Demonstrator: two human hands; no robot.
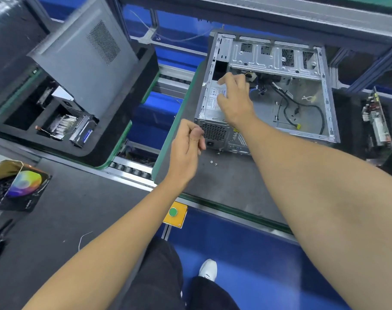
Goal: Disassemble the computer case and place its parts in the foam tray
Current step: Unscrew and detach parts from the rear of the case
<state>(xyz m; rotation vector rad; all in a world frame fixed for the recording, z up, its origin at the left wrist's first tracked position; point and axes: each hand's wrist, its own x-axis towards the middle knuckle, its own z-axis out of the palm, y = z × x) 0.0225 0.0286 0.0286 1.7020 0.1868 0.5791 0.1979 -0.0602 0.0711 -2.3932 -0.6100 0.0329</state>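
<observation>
Two parts [78, 130] in foam tray [114, 139]

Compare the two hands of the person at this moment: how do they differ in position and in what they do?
The right hand reaches inside the open computer case and rests on the power supply; the left hand hangs outside the case, near its rear corner. The right hand's fingers are spread over that part, while the left hand's fingers are curled, seemingly holding nothing. Both are bare, with bare forearms.
</observation>
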